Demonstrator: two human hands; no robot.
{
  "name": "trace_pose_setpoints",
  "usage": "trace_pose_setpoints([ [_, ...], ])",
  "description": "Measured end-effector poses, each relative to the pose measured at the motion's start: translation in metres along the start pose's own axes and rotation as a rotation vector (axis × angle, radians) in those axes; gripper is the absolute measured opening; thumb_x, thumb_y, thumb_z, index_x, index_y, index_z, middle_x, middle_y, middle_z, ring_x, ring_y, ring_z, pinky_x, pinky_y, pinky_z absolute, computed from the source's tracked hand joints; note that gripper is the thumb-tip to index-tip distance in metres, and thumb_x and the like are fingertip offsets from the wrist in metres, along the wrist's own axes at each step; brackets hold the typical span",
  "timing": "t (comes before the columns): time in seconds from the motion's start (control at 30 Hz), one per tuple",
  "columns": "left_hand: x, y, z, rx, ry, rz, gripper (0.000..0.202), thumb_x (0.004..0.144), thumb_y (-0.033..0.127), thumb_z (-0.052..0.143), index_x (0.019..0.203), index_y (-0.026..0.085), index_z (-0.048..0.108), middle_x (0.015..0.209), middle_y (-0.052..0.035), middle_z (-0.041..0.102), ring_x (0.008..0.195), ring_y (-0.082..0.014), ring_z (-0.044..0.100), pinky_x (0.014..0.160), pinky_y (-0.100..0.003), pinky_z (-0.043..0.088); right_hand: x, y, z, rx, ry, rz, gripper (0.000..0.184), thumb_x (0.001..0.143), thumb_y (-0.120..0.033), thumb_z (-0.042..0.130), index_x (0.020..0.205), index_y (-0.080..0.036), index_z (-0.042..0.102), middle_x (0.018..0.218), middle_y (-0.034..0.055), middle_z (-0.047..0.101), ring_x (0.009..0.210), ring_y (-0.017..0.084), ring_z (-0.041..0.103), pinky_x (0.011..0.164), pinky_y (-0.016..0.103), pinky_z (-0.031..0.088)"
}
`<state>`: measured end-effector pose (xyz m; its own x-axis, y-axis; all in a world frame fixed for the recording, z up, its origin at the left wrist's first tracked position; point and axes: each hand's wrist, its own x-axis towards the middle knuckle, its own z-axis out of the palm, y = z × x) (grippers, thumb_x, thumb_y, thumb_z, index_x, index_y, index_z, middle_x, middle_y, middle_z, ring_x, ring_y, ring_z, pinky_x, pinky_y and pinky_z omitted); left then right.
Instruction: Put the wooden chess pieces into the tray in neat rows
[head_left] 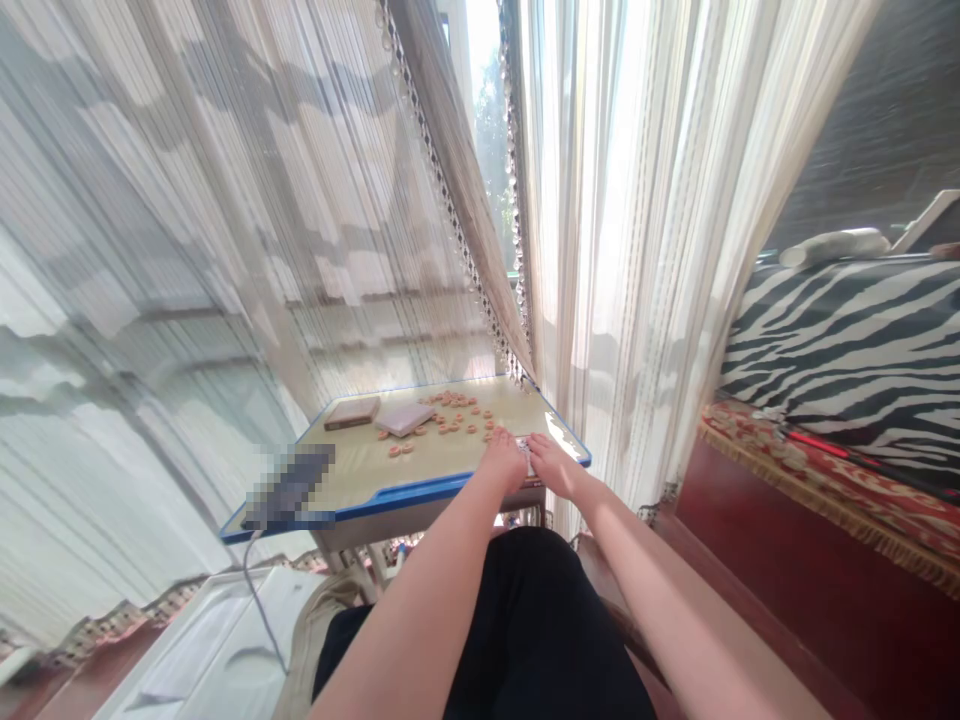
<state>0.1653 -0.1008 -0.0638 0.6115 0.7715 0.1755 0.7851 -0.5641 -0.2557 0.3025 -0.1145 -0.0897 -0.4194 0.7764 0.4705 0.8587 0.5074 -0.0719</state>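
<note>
A small blue-edged table (390,496) stands in front of me by a curtained window. Several round wooden game pieces (450,412) lie scattered across its pale top. Two flat boxes sit at the back: a brown one (352,413) and a lighter one (405,418). My left hand (504,456) and my right hand (549,460) rest close together at the table's near right edge, fingers curled around a small pale object (527,452) between them. What that object is I cannot make out.
A blurred dark device (289,488) with a cable lies on the table's left corner. Sheer curtains (637,250) hang behind and to the right. A zebra-patterned cushion (847,340) rests on a red wooden bench (787,560) at right. A white panel (217,640) lies below left.
</note>
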Motion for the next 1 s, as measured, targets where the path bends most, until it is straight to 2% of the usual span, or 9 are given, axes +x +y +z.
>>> trace_pose_setpoints([
  [0.2, 0.03, 0.011, -0.003, -0.046, -0.016, 0.048, 0.045, 0.08, 0.018, 0.047, 0.121, 0.0, 0.05, 0.134, -0.0265, 0.04, 0.129, -0.0358, 0.031, 0.105, -0.053, 0.021, 0.002, 0.027, -0.005, 0.04, -0.022, 0.177, 0.043, 0.088, -0.016, 0.031, 0.124, -0.006, 0.052, 0.13, 0.0197, 0.049, 0.125, 0.027, 0.041, 0.102, 0.046, 0.036],
  [0.33, 0.05, 0.011, 0.001, -0.075, -0.021, 0.045, 0.045, 0.085, 0.018, 0.039, 0.124, -0.004, 0.045, 0.135, -0.0283, 0.038, 0.129, -0.033, 0.031, 0.108, -0.048, 0.019, 0.008, 0.041, -0.006, 0.079, -0.021, 0.283, 0.046, 0.09, -0.022, 0.029, 0.129, -0.008, 0.048, 0.135, 0.0168, 0.044, 0.126, 0.026, 0.04, 0.104, 0.043, 0.036],
  [0.43, 0.066, 0.006, 0.006, -0.081, -0.034, 0.035, 0.046, 0.086, 0.019, 0.036, 0.125, -0.004, 0.044, 0.137, -0.0279, 0.036, 0.131, -0.0334, 0.028, 0.108, -0.047, 0.019, 0.016, 0.05, -0.006, 0.11, -0.021, 0.31, 0.046, 0.09, -0.025, 0.03, 0.13, -0.012, 0.046, 0.136, 0.0142, 0.044, 0.127, 0.025, 0.039, 0.104, 0.04, 0.034],
  [0.53, 0.084, -0.002, 0.014, -0.096, -0.04, 0.021, 0.046, 0.087, 0.02, 0.033, 0.125, -0.003, 0.044, 0.138, -0.0267, 0.035, 0.131, -0.0333, 0.027, 0.107, -0.047, 0.021, 0.027, 0.058, -0.006, 0.129, -0.031, 0.316, 0.046, 0.089, -0.025, 0.031, 0.131, -0.014, 0.045, 0.136, 0.0117, 0.045, 0.125, 0.022, 0.04, 0.105, 0.036, 0.033],
  [0.77, 0.116, -0.03, 0.03, -0.131, -0.003, 0.029, 0.045, 0.086, 0.02, 0.035, 0.127, 0.003, 0.045, 0.137, -0.0231, 0.039, 0.132, -0.0312, 0.027, 0.107, -0.048, 0.021, 0.058, 0.074, 0.008, 0.115, -0.055, 0.361, 0.048, 0.089, -0.023, 0.03, 0.132, -0.008, 0.043, 0.139, 0.0153, 0.04, 0.129, 0.024, 0.035, 0.106, 0.037, 0.03],
  [0.9, 0.128, -0.045, 0.035, -0.098, 0.002, 0.027, 0.045, 0.085, 0.02, 0.037, 0.126, 0.001, 0.046, 0.136, -0.0246, 0.04, 0.13, -0.033, 0.03, 0.106, -0.048, 0.022, 0.078, 0.083, 0.02, 0.111, -0.042, 0.335, 0.046, 0.089, -0.023, 0.03, 0.131, -0.012, 0.046, 0.137, 0.0124, 0.043, 0.128, 0.022, 0.037, 0.105, 0.035, 0.031],
  [1.0, 0.135, -0.059, 0.037, -0.064, -0.008, 0.02, 0.044, 0.086, 0.02, 0.035, 0.123, -0.001, 0.048, 0.134, -0.0263, 0.04, 0.129, -0.0324, 0.032, 0.106, -0.047, 0.023, 0.097, 0.087, 0.032, 0.096, -0.031, 0.317, 0.046, 0.089, -0.023, 0.03, 0.13, -0.01, 0.047, 0.136, 0.0133, 0.045, 0.126, 0.023, 0.039, 0.104, 0.036, 0.033],
])
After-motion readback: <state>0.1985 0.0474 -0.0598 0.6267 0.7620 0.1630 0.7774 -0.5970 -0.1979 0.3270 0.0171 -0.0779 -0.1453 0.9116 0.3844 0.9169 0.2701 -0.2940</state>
